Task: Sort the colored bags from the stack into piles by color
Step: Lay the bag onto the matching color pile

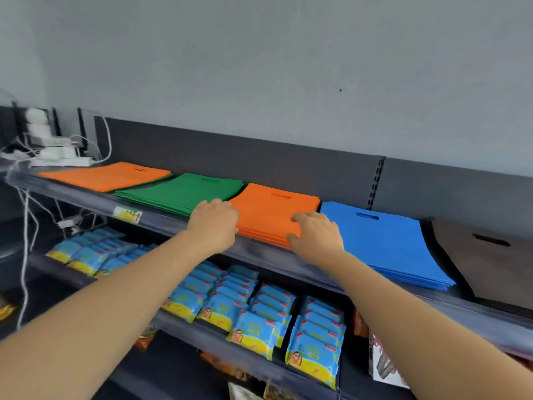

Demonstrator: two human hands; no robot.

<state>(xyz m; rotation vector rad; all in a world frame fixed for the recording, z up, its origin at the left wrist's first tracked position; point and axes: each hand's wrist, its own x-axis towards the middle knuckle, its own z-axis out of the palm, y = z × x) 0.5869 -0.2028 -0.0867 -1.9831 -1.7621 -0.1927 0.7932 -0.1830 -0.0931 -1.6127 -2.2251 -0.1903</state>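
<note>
Flat fabric bags lie in piles along the top shelf (161, 219). From left to right: an orange pile (106, 176), a green pile (181, 192), a second orange stack (274, 212), a blue pile (389, 243) and a brown pile (490, 255). My left hand (215, 223) rests at the front left corner of the middle orange stack, fingers curled over its edge. My right hand (315, 235) lies on the stack's front right corner, fingers spread on top, thumb at the edge. Whether either hand has lifted a bag cannot be told.
White chargers and cables (54, 148) crowd the shelf's far left end. A dark back panel (259, 157) runs behind the piles. On the lower shelf stand rows of blue and yellow snack packets (259, 319). More packaged goods (380, 365) sit at the lower right.
</note>
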